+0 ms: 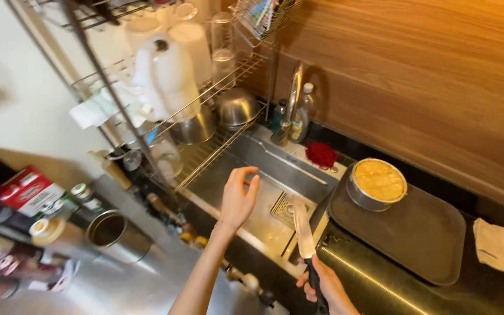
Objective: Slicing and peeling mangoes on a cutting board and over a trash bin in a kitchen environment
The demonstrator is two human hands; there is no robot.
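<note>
My right hand grips the black handle of a kitchen knife near the bottom edge, its blade pointing up over the rim of the steel sink. Stretched out over the sink basin, my left hand holds nothing, with fingers loosely curled and apart. A round metal pan filled with yellow cake or batter sits on a dark tray to the right of the sink.
A wire dish rack with a white jug, cups and steel bowls stands behind the sink. Beside the tap are bottles and a red scrubber. Jars and a steel tin sit left; a folded cloth lies right.
</note>
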